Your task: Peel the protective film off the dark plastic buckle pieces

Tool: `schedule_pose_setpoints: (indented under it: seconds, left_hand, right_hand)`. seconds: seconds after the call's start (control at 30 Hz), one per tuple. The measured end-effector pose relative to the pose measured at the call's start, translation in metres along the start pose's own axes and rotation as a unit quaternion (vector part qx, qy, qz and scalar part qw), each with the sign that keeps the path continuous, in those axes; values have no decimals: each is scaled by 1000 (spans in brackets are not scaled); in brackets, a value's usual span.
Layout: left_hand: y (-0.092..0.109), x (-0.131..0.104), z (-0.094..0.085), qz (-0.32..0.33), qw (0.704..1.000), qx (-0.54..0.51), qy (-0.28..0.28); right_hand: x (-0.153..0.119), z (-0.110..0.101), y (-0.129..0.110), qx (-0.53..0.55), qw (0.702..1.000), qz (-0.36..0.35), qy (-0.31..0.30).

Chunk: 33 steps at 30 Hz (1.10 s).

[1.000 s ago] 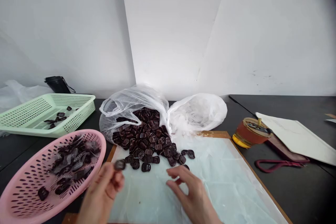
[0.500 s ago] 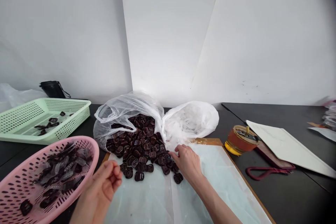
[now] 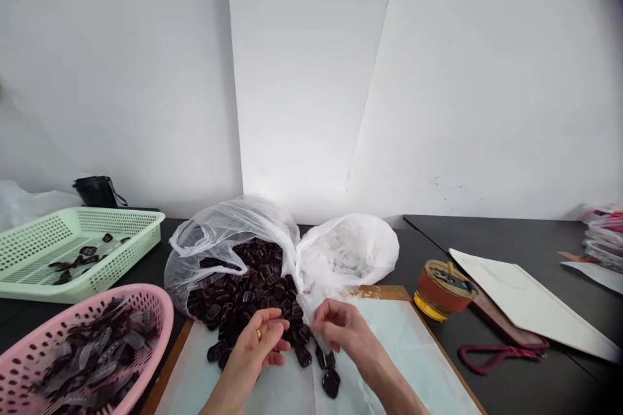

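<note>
My left hand (image 3: 257, 350), with a ring on one finger, is over the near edge of a pile of dark brown plastic buckles (image 3: 257, 279). Its fingers are loosely bent and apart, with nothing visible in them. Opposite it, the fingertips of my right hand (image 3: 346, 332) are pinched on a thin clear plastic strip (image 3: 320, 341). The buckles spill from a clear plastic bag (image 3: 209, 220) lying on its side. Right of it, a white bag (image 3: 379, 243) holds clear plastic pieces. A few loose buckles lie below my right hand.
On the left, a pink basket (image 3: 163, 324) holds buckles with clear strips, and a green tray (image 3: 141, 233) holds several dark pieces. A pale-covered board (image 3: 403, 350) lies under my hands. Rightward are a tape roll (image 3: 444, 288), a white sheet (image 3: 525, 298) and a dark red strap (image 3: 487, 360).
My left hand has moved right, from beside the pink basket to the front of the pile. My right hand has drawn back from the white bag's mouth. The view has tilted up slightly.
</note>
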<state>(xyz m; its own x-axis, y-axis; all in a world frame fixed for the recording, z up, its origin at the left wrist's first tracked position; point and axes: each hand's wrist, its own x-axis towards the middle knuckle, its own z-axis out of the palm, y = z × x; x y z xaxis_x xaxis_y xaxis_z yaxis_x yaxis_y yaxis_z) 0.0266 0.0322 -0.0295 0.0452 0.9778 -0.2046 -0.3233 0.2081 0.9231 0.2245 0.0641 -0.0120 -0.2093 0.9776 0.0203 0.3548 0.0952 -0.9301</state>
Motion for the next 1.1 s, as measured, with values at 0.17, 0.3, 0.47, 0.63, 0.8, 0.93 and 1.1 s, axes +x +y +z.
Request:
schedule_pose_setpoints:
  seconds: [0.17,0.3,0.47,0.63,0.8,0.93,1.1]
  left_hand:
    - [-1,7,-3,47,998,33,-30]
    - [-2,7,-10,76,994,78,-7]
    - [-3,9,-12,66,993,100,1]
    - [-5,10,-13,88,986,142,-17]
    - [10,6,-27,83,976,201,-30]
    - [24,-9,-46,120,875,470,-6]
    - [20,-27,-54,114,776,620,-24]
  right_hand:
    - [-5,21,-1,195,970,40,-138]
    - [-4,33,6,191,973,29,-126]
    - [-7,44,5,170,981,-7,-93]
    - [-8,57,3,144,988,-56,-23]
    - [-5,58,10,157,986,-42,-27]
    - [-7,47,6,245,969,-5,-17]
    - [-10,40,-5,319,947,21,-28]
